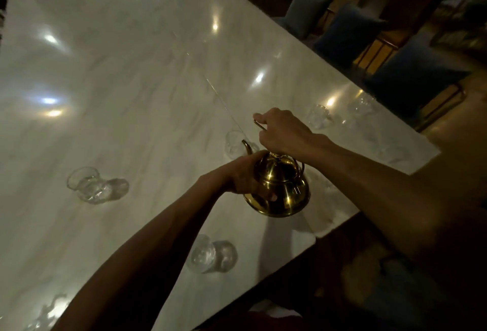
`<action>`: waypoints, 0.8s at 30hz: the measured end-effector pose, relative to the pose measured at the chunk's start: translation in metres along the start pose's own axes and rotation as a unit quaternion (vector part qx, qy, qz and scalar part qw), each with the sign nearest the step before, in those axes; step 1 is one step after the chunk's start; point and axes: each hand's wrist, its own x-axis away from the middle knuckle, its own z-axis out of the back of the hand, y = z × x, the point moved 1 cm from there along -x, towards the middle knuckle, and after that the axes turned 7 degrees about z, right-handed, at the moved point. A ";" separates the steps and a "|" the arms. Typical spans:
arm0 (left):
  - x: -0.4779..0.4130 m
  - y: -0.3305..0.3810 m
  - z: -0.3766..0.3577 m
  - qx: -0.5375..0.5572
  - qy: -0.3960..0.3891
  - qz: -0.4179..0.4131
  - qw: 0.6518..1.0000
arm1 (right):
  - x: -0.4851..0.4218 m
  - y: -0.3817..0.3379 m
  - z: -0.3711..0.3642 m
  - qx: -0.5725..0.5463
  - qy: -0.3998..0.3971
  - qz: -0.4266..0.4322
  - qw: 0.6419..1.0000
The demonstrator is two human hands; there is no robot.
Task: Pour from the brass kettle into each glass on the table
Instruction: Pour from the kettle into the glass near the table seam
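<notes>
A shiny brass kettle (280, 191) hangs tilted above the white marble table (131, 67), near its right edge. My right hand (282, 133) grips the thin handle from above. My left hand (245, 175) cups the kettle's left side. The curved spout points at a clear glass (234, 145) just beyond it. No stream of liquid can be made out. Other clear glasses stand at the left (87, 184), near the front (208, 253), and further right (319, 116).
More glasses (362, 105) stand along the table's right edge, and one (47, 312) shows faintly at the bottom left. Blue cushioned chairs (350, 33) line the table's far right side. The room is dim, with light spots reflecting on the marble.
</notes>
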 end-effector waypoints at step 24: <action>-0.106 -0.009 0.009 0.149 0.067 0.087 0.983 | -0.145 0.045 -0.010 0.186 -0.196 0.140 0.953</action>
